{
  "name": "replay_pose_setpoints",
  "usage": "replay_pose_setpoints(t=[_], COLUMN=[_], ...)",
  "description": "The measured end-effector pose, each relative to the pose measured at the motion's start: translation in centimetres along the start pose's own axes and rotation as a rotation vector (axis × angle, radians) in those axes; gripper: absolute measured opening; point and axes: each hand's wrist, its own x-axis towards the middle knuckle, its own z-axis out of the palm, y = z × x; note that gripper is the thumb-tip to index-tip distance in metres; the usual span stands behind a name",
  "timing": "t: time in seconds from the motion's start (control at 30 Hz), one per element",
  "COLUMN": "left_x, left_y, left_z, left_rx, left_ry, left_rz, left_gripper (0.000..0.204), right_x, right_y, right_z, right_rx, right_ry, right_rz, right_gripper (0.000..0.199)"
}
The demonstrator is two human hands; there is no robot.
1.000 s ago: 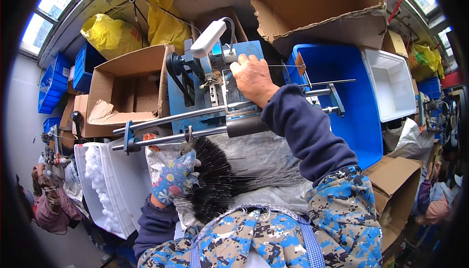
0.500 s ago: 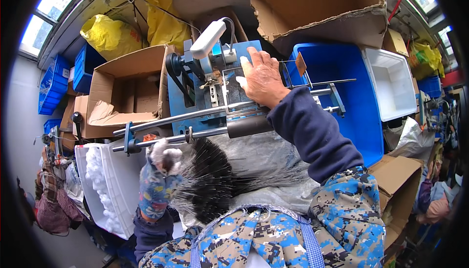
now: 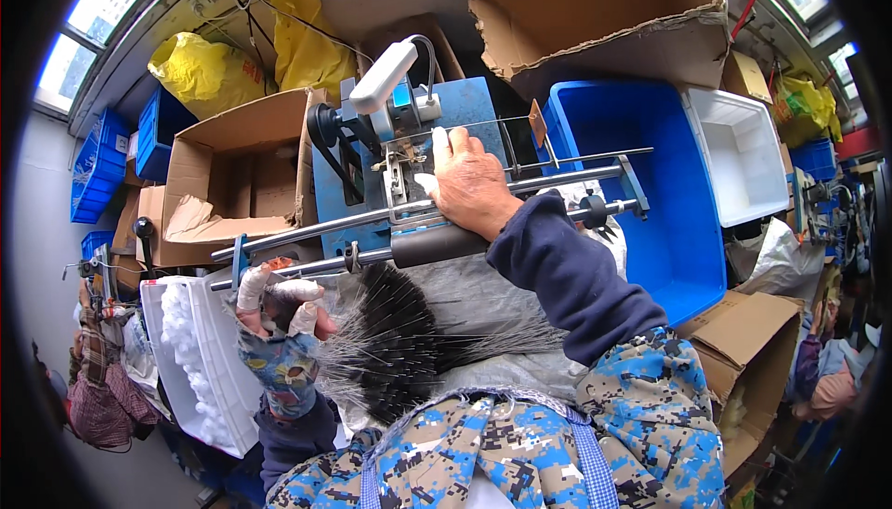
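My right hand point(image 3: 469, 179) lies over the sliding carriage of a blue bench machine point(image 3: 465, 105), fingers stretched forward and thumb out to the left; much of the carriage is hidden under it. Just in front of the wrist runs a dark roller sleeve point(image 3: 437, 245) on a steel rod. My left hand point(image 3: 283, 309), with white-taped fingers and a floral cuff, is raised beside a thick bundle of thin dark and silvery strands point(image 3: 395, 342). Its fingers are bent but apart, and I make out nothing between them. The bundle lies on a grey sheet point(image 3: 483, 305) at my lap.
Right of the machine stands a blue bin point(image 3: 641, 202), then a white bin point(image 3: 739, 156). Left are an open cardboard box point(image 3: 237, 170) and a white crate point(image 3: 218, 370) with white fluffy stuff. A big carton point(image 3: 604, 35) stands behind. Two steel rods point(image 3: 325, 230) jut out left.
My right hand has slid left with the carriage and roller sleeve, toward the machine's head. The left hand has shifted slightly left, and its fingers have spread apart.
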Motion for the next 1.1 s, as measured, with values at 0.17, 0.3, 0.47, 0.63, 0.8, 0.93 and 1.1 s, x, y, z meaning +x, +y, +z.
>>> replay_pose_setpoints(t=[0.17,0.3,0.47,0.63,0.8,0.93,1.1], left_x=[0.2,0.2,0.3,0.8,0.9,0.7,-0.7], left_y=[0.5,0.3,-1.8,-1.6,-1.0,-1.0,-1.2], left_z=[2.0,2.1,-2.3,0.4,-0.8,-2.6,4.7], left_rx=[-0.13,-0.073,-0.199,-0.208,-0.172,-0.175,0.338], left_ry=[-0.04,-0.031,0.03,0.041,0.105,0.145,-0.081], left_rz=[-0.102,-0.103,-0.095,-0.084,-0.012,-0.034,0.057], left_gripper=[0.054,0.046,0.038,0.035,0.032,0.023,0.019], right_x=[1.1,0.6,-0.4,1.9,0.2,-6.6,-8.2], right_y=[-4.1,-1.2,2.9,5.3,5.4,2.3,-5.9], right_z=[1.6,1.6,-2.5,-3.3,-5.6,-10.5,-7.0], right_rx=[0.047,-0.016,-0.11,-0.309,-0.301,0.009,1.246], right_ry=[0.064,0.073,-0.026,0.265,-0.072,-0.216,-0.396], right_rz=[-0.036,-0.153,-0.107,-0.09,-0.175,-0.3,-0.205], right_gripper=[0.052,0.051,0.041,0.013,0.009,0.015,0.035])
